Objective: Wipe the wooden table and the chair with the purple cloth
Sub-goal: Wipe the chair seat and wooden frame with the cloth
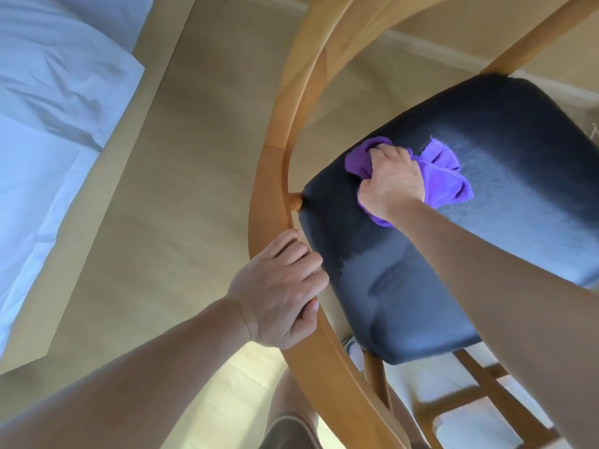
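Note:
A wooden chair with a curved frame (275,196) and a dark blue padded seat (486,131) fills the middle and right of the view. My right hand (390,183) grips the bunched purple cloth (444,176) and presses it on the seat near its left edge. A dull streaked patch on the seat stretches to the right of the cloth. My left hand (282,290) grips the curved wooden frame beside the seat, fingers curled over its inner edge.
A bed with white sheets and a pillow (48,108) lies at the left. Pale wooden floor (194,157) runs between bed and chair. The chair's lower rungs (470,393) show at the bottom right. A light baseboard (421,43) runs behind.

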